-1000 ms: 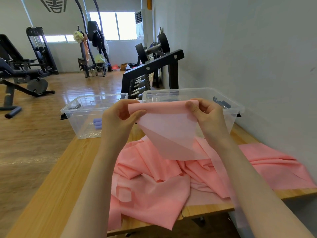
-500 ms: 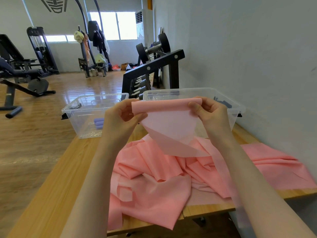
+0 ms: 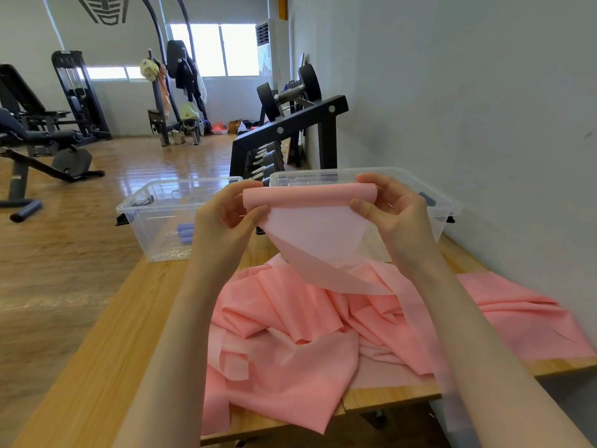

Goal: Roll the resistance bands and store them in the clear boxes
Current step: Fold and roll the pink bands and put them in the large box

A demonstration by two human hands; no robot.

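Here, a pink band [image 3: 310,221] is held mid-roll above the table [image 3: 106,350].
Left hand [image 3: 226,221] and right hand [image 3: 392,215] pinch the roll's ends, fingers curled; two clear boxes [image 3: 155,218] stand behind.

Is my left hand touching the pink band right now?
Touching. The head view shows the left hand pinching the rolled top edge of the pink band, thumb pressed on its front.

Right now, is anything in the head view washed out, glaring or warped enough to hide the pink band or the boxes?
Head view: the far windows are blown out white and glare streaks the wooden floor; wide-angle distortion bends the edges; the pink resistance band pinched by the left hand and right hand is sharp, and both clear plastic boxes read fine.
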